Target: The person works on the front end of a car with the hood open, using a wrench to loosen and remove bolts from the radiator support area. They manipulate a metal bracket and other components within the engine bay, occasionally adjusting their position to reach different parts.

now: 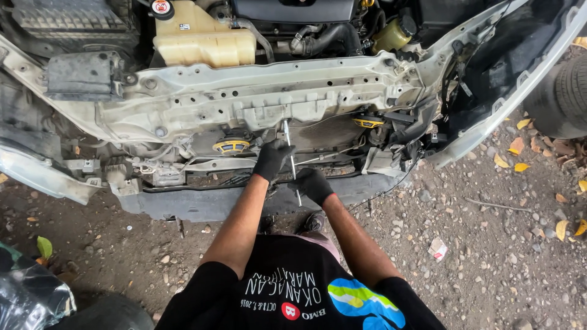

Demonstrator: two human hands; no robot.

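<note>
Standing near upright below the pale front crossmember [275,98], the long metal tool [291,162] is gripped by both gloved hands, the left hand [272,159] closed higher on its shaft, the right hand [312,185] clenched nearer its lower end.

Your single head-worn camera looks steeply down and forward over your own chest; it sits close above the stripped front of a car [257,98], the engine bay along the top edge; gravel ground [489,220] fills the lower frame.
</note>
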